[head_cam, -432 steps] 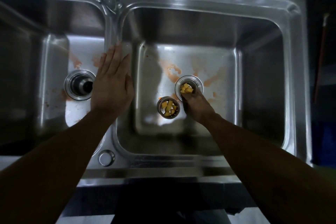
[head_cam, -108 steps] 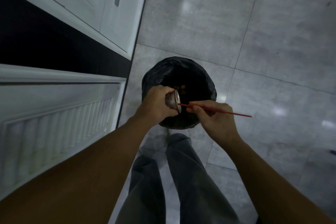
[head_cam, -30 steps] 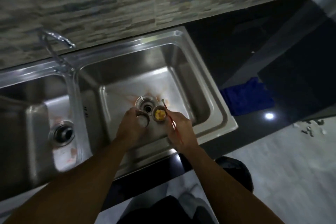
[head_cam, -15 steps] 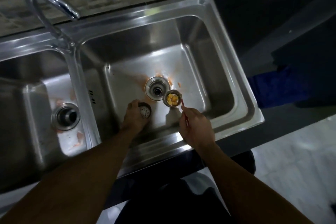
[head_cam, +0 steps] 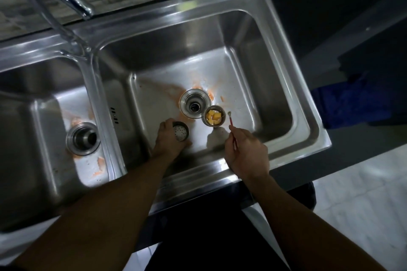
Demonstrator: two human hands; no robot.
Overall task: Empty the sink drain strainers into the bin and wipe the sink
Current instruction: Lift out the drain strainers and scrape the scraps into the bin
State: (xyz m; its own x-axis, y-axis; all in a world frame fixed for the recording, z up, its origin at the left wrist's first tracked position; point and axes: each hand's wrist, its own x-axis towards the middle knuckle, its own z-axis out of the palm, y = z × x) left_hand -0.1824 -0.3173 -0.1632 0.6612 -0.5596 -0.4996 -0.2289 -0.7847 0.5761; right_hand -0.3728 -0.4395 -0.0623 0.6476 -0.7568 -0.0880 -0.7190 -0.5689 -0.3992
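Note:
In the right basin of the steel double sink, my left hand grips an empty perforated strainer resting on the basin floor. Just right of the open drain stands a second strainer holding yellow food pieces. My right hand holds a thin red stick whose tip points up beside that full strainer, apart from it. Orange smears lie around the right drain and in the left basin near its open drain.
A curved chrome tap rises over the divider at the back. A blue cloth lies on the dark counter to the right. The black bin peeks out below the counter edge, over pale floor tiles.
Since the bin, I have come back to the sink with the emptied strainer. Over the last second my left hand has lowered it onto the right basin floor; my right hand drew slightly back.

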